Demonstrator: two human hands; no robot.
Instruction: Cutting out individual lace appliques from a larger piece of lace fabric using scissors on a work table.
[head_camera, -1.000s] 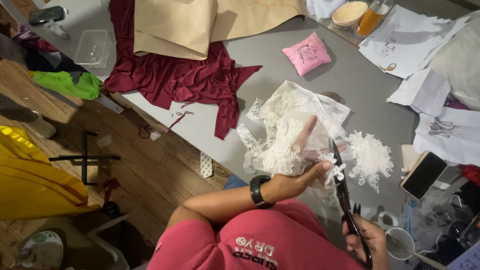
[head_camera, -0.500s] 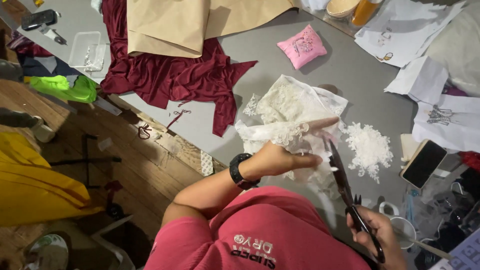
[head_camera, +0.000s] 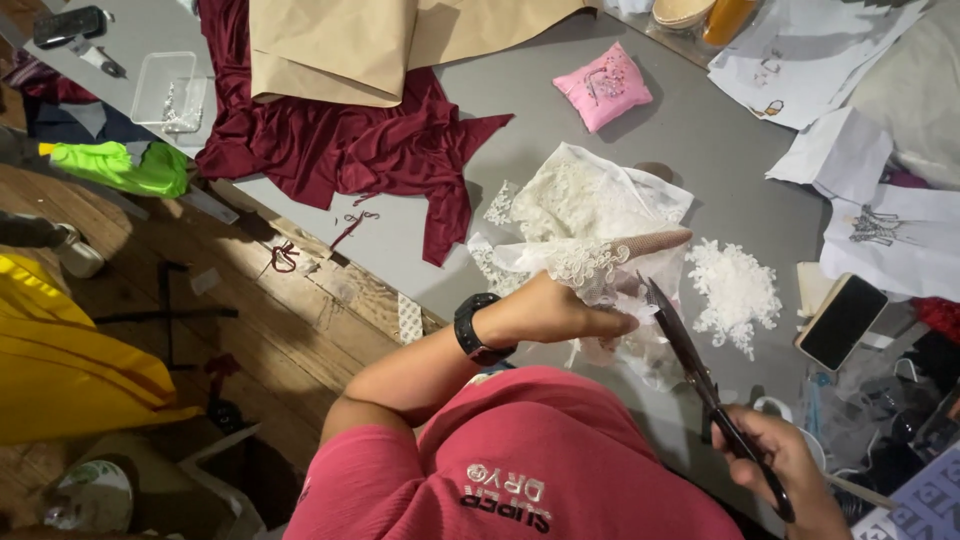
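- Since the earlier frame the left hand (head_camera: 560, 312) has slid lower on the lace (head_camera: 590, 225) and its wrist has turned flatter, while the scissors (head_camera: 700, 375) have swung so their tips now sit right beside the fingertips; the right hand (head_camera: 775, 460) has shifted further toward the lower right corner.
- The grey table (head_camera: 660, 140) carries everything, running from upper left to lower right, with wood floor (head_camera: 200, 290) showing beside it.
- Dark red cloth (head_camera: 340, 140) lies crumpled over the table's near edge, with folded tan paper (head_camera: 340, 45) resting on top of it.
- White paper sheets (head_camera: 850, 130) with small drawings spread along the far right side.
- The lace, white and sheer, lies bunched at the table's middle; one edge is lifted and pulled taut toward the person.
- The left hand's grip is pinched closed on that lifted lace edge, a black watch (head_camera: 478, 328) on the wrist.
- The right hand is clenched through the handles of the scissors, blades slightly parted, tips touching the lace just beside the left fingers.
- A heap of white lace scraps (head_camera: 735, 290) sits just right of the lace.
- A pink pincushion (head_camera: 603, 85) lies beyond the lace, apart from it.
- A dark phone (head_camera: 842, 322) lies face up near the scraps.
- A clear plastic box (head_camera: 168, 90) stands at the far left of the table.
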